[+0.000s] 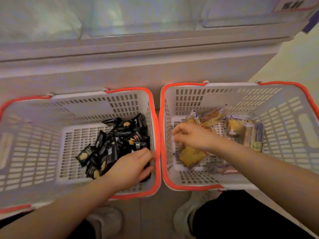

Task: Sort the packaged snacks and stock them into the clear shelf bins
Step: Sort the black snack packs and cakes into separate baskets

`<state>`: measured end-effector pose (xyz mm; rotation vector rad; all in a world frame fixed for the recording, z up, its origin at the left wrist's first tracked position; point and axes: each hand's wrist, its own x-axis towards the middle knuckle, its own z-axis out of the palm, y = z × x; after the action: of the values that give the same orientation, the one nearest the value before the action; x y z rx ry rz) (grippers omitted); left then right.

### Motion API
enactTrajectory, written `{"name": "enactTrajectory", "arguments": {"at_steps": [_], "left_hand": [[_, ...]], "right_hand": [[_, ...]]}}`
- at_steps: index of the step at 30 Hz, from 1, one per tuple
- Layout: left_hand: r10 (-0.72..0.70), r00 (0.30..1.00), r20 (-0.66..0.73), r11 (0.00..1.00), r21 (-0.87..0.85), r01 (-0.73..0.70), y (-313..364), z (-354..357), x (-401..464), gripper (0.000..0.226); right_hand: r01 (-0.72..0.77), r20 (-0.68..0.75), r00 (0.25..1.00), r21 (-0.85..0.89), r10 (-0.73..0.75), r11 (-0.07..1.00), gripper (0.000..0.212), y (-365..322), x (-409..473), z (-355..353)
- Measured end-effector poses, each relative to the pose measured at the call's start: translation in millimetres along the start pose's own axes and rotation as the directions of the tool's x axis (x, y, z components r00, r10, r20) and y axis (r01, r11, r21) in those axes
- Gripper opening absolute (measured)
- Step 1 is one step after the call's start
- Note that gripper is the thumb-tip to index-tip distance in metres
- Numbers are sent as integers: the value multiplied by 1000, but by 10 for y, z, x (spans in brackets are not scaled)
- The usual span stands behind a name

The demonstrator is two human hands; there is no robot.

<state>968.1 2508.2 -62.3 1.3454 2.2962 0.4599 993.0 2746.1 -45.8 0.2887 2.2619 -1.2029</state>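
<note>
Two white slotted baskets with orange rims stand side by side on the floor. The left basket (43, 135) holds a heap of several small black snack packets (119, 137). My left hand (131, 168) reaches into its right near corner, fingers curled down among the black packets. The right basket (284, 121) holds several clear-wrapped yellow cakes (212, 118). My right hand (191, 137) hovers at its left side with fingers curled over a yellow cake packet (191, 156); whether it grips anything is hidden.
A white shelf unit (138, 54) runs across the top, with clear bins (138, 16) above its ledge. A pale wall or panel (300, 54) stands at the right. My two grey shoes (107, 219) sit below, close to the baskets.
</note>
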Motion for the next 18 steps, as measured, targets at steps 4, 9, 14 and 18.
{"name": "enactTrajectory", "arguments": {"at_steps": [4,9,14,18], "left_hand": [[-101,985,140,995,0,103,-146,187,-404,45],[-37,959,279,932,355,-68,-175,394,-616,43],[5,974,227,922,375,-92,-195,314,-810,41],[6,991,135,943,330,-51,-270,76,-1111,44]], "right_hand": [[16,18,1000,-455,-8,890,24,-309,-4,372],[-52,-80,997,-621,3,782,25,-485,-70,523],[-145,-166,985,-680,41,719,53,-605,-115,787],[-225,-211,967,-448,143,865,48,-823,15,1110]]}}
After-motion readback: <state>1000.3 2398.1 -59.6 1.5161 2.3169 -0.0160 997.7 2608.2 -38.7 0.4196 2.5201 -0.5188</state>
